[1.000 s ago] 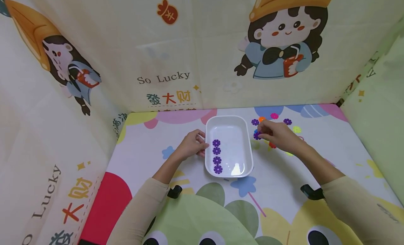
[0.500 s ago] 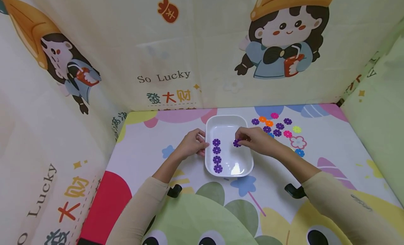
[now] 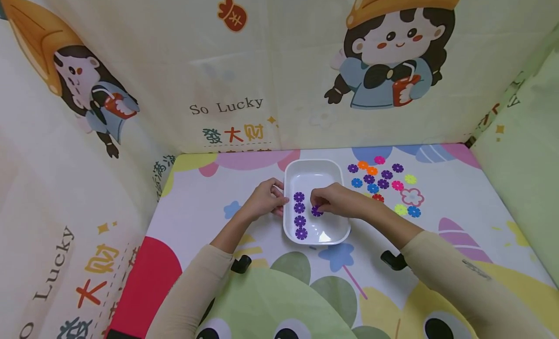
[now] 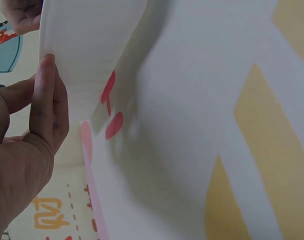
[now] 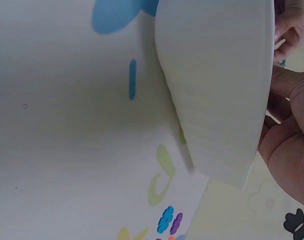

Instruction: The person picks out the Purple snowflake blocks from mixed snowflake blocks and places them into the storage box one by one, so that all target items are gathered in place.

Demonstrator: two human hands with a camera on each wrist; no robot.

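A white rectangular tray (image 3: 317, 166) stands at the middle of the table. My left hand (image 3: 265, 199) holds its left rim; in the left wrist view the fingers (image 4: 44, 100) lie against the outer wall. Over the inside of the tray, my right hand (image 3: 337, 200) pinches a purple flower-shaped piece (image 3: 317, 211) with thumb and fingertips. Whether that piece touches the tray floor I cannot tell. Along the tray's left side several purple flower-shaped pieces (image 3: 299, 208) form a column. The tray wall (image 5: 217, 90) hides the pinched piece in the right wrist view.
Right of the tray lie loose flower-shaped pieces in several colours: purple (image 3: 386, 175), orange (image 3: 363, 165), pink (image 3: 398, 185), blue (image 3: 414, 211), red and yellow-green. A printed cloth (image 3: 301, 110) rises behind the table, and more cloth stands at both sides. The tabletop carries cartoon prints.
My right hand has taken a purple flower-shaped piece from the loose group and carried it left into the tray's space, now lower and nearer the column. My left hand stays at the rim.
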